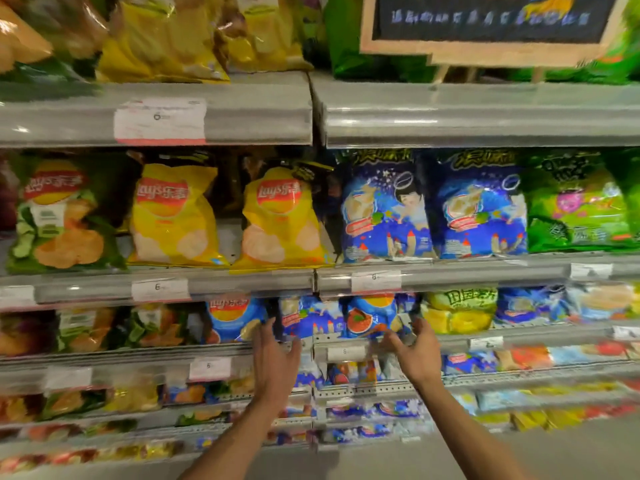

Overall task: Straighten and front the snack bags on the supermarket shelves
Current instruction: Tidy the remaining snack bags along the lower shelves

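**Both hands reached for the blue bags under the shelf rail**

The shelf rail [242,282] ran across mid-frame. Above it stood yellow bags [280,220] and starry blue bags [384,209]. Below it sat the blue bags [370,317]. The left hand [273,355] and right hand [415,355], both below the rail, were apart, fingers loosely spread, flanking those bags; contact was too blurred to tell

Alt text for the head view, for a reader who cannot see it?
Two bare hands, the left hand and right hand, reach open toward blue snack bags on the third shelf, not gripping anything. The shelf above holds upright yellow chip bags and blue bags with a cartoon figure.
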`<state>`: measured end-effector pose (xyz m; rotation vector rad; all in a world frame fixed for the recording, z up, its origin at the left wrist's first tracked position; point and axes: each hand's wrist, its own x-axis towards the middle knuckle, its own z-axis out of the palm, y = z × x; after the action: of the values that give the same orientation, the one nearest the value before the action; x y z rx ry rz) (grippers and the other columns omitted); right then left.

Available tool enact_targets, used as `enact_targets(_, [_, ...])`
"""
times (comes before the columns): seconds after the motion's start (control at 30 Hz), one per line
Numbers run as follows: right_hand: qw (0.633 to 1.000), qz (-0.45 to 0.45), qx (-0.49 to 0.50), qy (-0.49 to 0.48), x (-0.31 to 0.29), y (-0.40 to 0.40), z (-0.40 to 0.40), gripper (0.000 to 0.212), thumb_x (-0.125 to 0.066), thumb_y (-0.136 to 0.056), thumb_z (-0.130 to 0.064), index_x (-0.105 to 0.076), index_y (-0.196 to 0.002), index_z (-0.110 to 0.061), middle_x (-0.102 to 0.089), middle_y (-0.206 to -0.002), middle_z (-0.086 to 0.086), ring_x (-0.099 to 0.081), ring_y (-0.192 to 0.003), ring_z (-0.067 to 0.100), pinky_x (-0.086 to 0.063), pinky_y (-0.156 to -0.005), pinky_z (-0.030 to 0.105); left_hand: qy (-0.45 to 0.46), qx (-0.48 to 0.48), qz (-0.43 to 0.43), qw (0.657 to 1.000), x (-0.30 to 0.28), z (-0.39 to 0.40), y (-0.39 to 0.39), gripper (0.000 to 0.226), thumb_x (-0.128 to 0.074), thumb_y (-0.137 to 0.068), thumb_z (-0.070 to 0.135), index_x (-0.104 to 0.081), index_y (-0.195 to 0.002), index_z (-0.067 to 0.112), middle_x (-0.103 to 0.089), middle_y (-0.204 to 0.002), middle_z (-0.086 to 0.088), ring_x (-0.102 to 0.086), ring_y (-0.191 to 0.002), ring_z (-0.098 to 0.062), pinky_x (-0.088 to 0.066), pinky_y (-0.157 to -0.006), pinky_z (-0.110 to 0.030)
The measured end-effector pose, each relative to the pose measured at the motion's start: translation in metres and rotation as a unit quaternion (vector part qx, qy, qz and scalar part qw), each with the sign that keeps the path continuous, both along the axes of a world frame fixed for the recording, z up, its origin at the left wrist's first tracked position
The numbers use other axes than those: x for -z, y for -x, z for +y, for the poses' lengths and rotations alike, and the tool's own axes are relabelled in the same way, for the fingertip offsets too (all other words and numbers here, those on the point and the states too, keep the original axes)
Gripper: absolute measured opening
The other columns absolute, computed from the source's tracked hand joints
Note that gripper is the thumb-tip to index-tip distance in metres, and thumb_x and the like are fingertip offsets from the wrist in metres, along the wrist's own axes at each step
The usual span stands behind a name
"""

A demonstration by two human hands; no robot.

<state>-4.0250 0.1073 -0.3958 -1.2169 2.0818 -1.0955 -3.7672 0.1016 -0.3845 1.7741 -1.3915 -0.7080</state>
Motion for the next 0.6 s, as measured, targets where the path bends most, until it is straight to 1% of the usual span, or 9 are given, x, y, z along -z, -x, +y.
enact_targets(0.07, [0.999,-0.012,-0.044,-0.007,-0.003,0.011,-0.018,0.081,-0.086,-0.077,-0.04,-0.051,-0.139,0.0,-0.059,-0.137,0.016,-0.056,-0.128,0.033,-0.047,-0.104,0.045,-0.02,-0.001,0.014,1.0,-0.003,-0.016,0.007,0.069,-0.073,-0.088,0.025,-0.04,-0.145,0.004,-0.047,-0.143,-0.015,-0.045,-0.132,-0.033,-0.04,-0.109,-0.04])
enact_targets(0.13, [0.995,-0.051,-0.088,-0.014,-0.004,0.015,-0.037,0.076,-0.09,-0.072,-0.037,-0.054,-0.132,-0.006,-0.065,-0.128,0.007,-0.063,-0.117,0.025,-0.052,-0.098,0.041,-0.048,0.012,0.018,0.999,-0.003,-0.035,0.008,0.068,-0.077,-0.084,0.031,-0.047,-0.138,0.004,-0.058,-0.132,-0.015,-0.052,-0.124,-0.034,-0.045,-0.104,-0.045])
enact_targets(0.2, [0.991,-0.054,-0.117,-0.028,-0.004,0.016,-0.053,0.067,-0.093,-0.068,-0.036,-0.054,-0.12,-0.016,-0.067,-0.114,-0.003,-0.064,-0.101,0.013,-0.051,-0.085,0.024,-0.085,0.022,0.029,0.996,-0.004,-0.053,0.007,0.073,-0.079,-0.08,0.041,-0.048,-0.134,0.003,-0.064,-0.123,-0.013,-0.059,-0.116,-0.034,-0.049,-0.096,-0.045])
enact_targets(0.27, [0.989,-0.06,-0.134,-0.03,0.001,0.016,-0.067,0.064,-0.094,-0.066,-0.036,-0.051,-0.112,-0.025,-0.064,-0.102,-0.013,-0.06,-0.088,0.004,-0.045,-0.071,0.005,-0.116,0.02,0.041,0.992,-0.004,-0.069,0.006,0.076,-0.08,-0.076,0.049,-0.047,-0.129,0.005,-0.064,-0.117,-0.01,-0.061,-0.111,-0.031,-0.051,-0.087,-0.038])
enact_targets(0.33, [0.987,-0.07,-0.14,-0.032,0.009,0.019,-0.078,0.064,-0.095,-0.064,-0.037,-0.051,-0.111,-0.028,-0.061,-0.096,-0.022,-0.059,-0.086,0.002,-0.042,-0.065,0.001,-0.144,0.021,0.033,0.989,0.001,-0.08,0.007,0.083,-0.08,-0.072,0.055,-0.046,-0.131,0.007,-0.06,-0.123,-0.009,-0.058,-0.114,-0.029,-0.043,-0.081,-0.03])
enact_targets(0.4, [0.986,-0.076,-0.139,-0.046,0.017,0.021,-0.086,0.066,-0.094,-0.064,-0.039,-0.052,-0.113,-0.029,-0.059,-0.099,-0.023,-0.059,-0.096,0.006,-0.044,-0.075,0.009,-0.153,0.022,0.045,0.987,0.008,-0.088,0.006,0.091,-0.082,-0.069,0.056,-0.044,-0.137,0.009,-0.055,-0.134,-0.008,-0.054,-0.121,-0.026,-0.037,-0.084,-0.027])
enact_targets(0.47, [0.985,-0.089,-0.144,-0.043,0.025,0.023,-0.092,0.062,-0.094,-0.064,-0.039,-0.053,-0.11,-0.033,-0.062,-0.102,-0.023,-0.061,-0.101,0.007,-0.046,-0.082,0.017,-0.151,0.022,0.063,0.986,0.014,-0.095,0.005,0.091,-0.085,-0.067,0.053,-0.045,-0.139,0.012,-0.054,-0.139,-0.007,-0.052,-0.124,-0.026,-0.038,-0.088,-0.027])
enact_targets(0.53, [0.985,-0.096,-0.141,-0.041,0.031,0.022,-0.095,0.063,-0.094,-0.065,-0.036,-0.053,-0.113,-0.032,-0.066,-0.107,-0.016,-0.064,-0.106,0.012,-0.048,-0.09,0.023,-0.15,0.016,0.064,0.987,0.016,-0.099,0.006,0.09,-0.086,-0.067,0.049,-0.047,-0.138,0.012,-0.054,-0.14,-0.008,-0.051,-0.126,-0.027,-0.04,-0.094,-0.029])
enact_targets(0.6, [0.987,-0.102,-0.12,-0.04,0.033,0.02,-0.095,0.063,-0.094,-0.066,-0.032,-0.056,-0.115,-0.028,-0.068,-0.11,-0.007,-0.066,-0.108,0.017,-0.052,-0.095,0.03,-0.143,0.005,0.075,0.987,0.016,-0.098,0.008,0.085,-0.088,-0.066,0.045,-0.05,-0.133,0.01,-0.057,-0.133,-0.006,-0.054,-0.116,-0.024,-0.039,-0.09,-0.029])
